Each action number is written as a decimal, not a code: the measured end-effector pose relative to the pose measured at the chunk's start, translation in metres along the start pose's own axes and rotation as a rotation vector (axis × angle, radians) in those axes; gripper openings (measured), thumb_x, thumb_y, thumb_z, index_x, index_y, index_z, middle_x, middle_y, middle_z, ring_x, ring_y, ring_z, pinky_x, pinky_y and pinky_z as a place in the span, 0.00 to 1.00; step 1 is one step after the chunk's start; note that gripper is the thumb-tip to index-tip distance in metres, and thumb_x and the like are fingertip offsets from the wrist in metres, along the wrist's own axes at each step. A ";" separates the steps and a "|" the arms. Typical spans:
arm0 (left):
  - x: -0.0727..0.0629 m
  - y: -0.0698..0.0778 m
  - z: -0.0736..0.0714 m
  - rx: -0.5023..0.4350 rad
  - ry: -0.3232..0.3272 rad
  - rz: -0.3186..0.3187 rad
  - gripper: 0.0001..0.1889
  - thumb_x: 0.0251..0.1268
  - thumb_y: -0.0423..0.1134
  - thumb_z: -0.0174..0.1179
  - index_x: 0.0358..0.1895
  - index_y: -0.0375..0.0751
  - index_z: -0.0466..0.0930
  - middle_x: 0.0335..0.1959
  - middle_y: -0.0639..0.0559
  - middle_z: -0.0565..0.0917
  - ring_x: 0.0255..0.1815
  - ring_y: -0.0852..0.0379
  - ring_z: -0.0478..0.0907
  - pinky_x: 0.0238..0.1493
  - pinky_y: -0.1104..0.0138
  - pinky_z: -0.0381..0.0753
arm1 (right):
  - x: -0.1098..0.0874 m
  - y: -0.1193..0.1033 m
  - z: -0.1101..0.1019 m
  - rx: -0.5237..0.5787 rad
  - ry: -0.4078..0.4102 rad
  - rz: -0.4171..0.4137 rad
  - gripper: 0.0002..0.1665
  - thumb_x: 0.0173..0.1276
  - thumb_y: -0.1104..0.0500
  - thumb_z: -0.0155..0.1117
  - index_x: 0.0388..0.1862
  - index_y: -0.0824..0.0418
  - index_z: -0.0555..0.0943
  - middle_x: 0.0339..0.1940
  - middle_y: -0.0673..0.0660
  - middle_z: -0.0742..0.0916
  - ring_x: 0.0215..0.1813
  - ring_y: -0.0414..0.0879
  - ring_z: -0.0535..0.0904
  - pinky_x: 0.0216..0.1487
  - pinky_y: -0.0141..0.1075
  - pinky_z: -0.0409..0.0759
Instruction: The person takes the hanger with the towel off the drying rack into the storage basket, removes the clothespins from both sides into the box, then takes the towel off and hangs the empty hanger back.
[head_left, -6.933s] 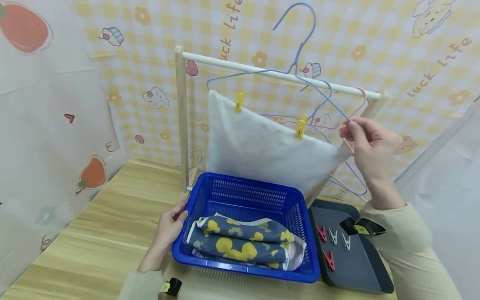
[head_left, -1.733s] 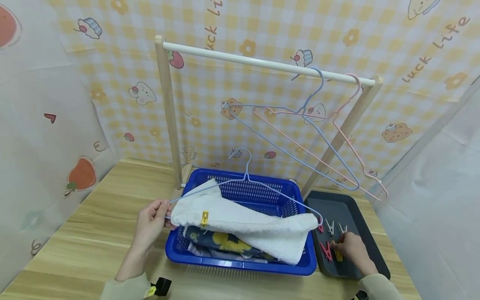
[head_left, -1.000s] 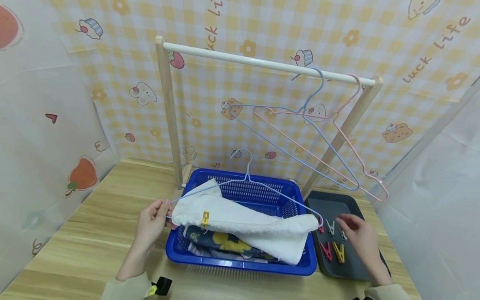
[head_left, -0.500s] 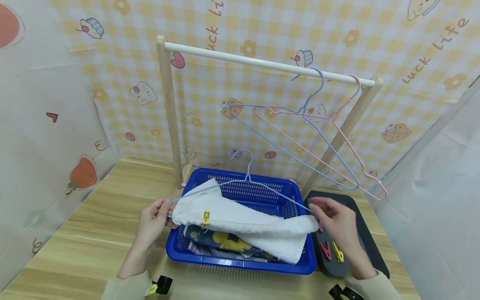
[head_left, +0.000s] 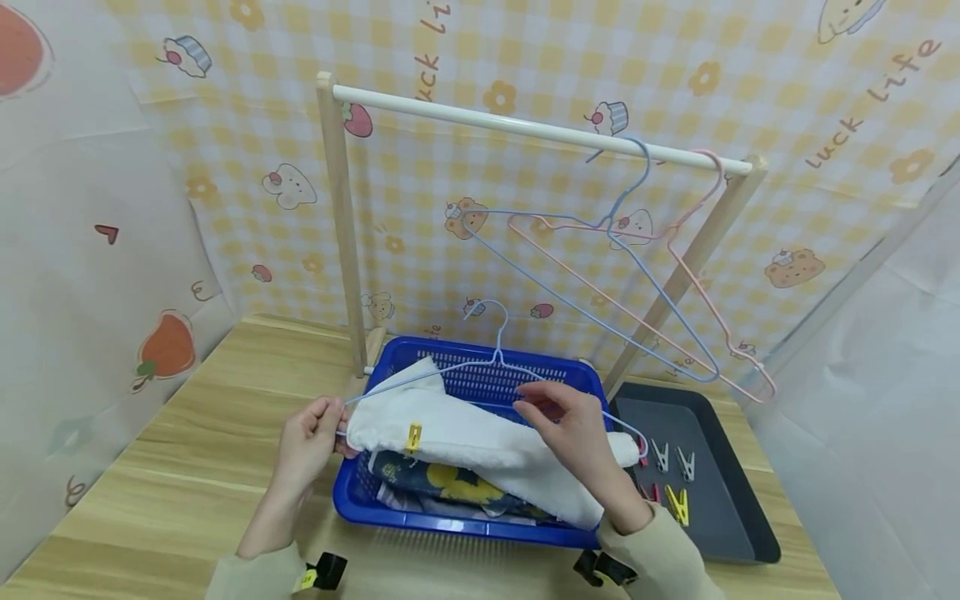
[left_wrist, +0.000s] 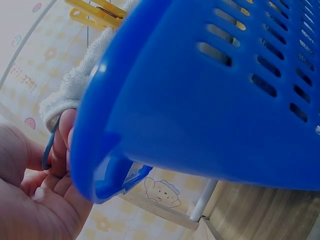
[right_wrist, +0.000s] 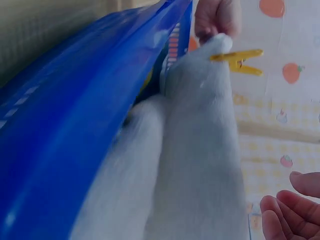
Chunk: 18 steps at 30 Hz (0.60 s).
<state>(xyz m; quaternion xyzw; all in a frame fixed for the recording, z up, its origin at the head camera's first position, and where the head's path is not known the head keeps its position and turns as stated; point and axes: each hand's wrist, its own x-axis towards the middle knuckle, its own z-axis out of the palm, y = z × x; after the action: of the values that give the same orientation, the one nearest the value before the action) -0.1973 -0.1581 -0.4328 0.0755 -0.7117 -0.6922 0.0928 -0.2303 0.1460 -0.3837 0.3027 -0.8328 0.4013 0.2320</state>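
Note:
A white towel (head_left: pixel 465 425) lies draped over a light blue wire hanger (head_left: pixel 497 357), above the blue basket (head_left: pixel 465 523). My left hand (head_left: pixel 309 437) pinches the hanger's left end, beside the towel's edge; the left wrist view shows the wire between thumb and fingers. One yellow clothespin (head_left: pixel 413 437) grips the towel near that end. Over the towel's right half hovers my right hand (head_left: pixel 573 433), fingers loosely bent and holding nothing. A second yellow clothespin (head_left: pixel 677 505) lies in the grey tray (head_left: pixel 738 508).
Patterned dark cloth (head_left: pixel 450 482) lies in the basket under the towel. Silver clothespins (head_left: pixel 686 464) and partly hidden red ones share the tray. Behind stands a rack with a white rail (head_left: pixel 487 119), bearing a blue hanger (head_left: pixel 626 196) and a pink hanger (head_left: pixel 701 292).
The towel has come down from in front of the rack onto the basket, and its right clothespin is off. My right hand released that pin in the tray, then moved left over the towel.

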 end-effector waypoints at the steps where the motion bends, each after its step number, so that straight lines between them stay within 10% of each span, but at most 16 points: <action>1: 0.000 0.000 0.000 -0.003 -0.001 -0.002 0.15 0.75 0.33 0.42 0.32 0.23 0.69 0.18 0.52 0.75 0.15 0.60 0.75 0.20 0.69 0.80 | 0.001 -0.002 0.003 0.015 -0.008 0.003 0.09 0.56 0.68 0.70 0.37 0.64 0.84 0.30 0.53 0.87 0.28 0.40 0.82 0.28 0.29 0.82; 18: 0.002 -0.002 0.000 -0.017 -0.003 -0.003 0.14 0.75 0.32 0.42 0.32 0.24 0.69 0.18 0.52 0.75 0.15 0.60 0.75 0.19 0.69 0.80 | 0.011 -0.036 0.042 0.156 -0.200 0.052 0.10 0.59 0.64 0.68 0.40 0.64 0.83 0.32 0.55 0.86 0.32 0.42 0.81 0.31 0.28 0.82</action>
<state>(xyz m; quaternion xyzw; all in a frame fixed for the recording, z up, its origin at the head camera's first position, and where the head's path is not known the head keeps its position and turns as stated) -0.1992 -0.1587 -0.4344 0.0747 -0.7058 -0.6985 0.0913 -0.2191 0.0912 -0.3820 0.3367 -0.8255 0.4386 0.1132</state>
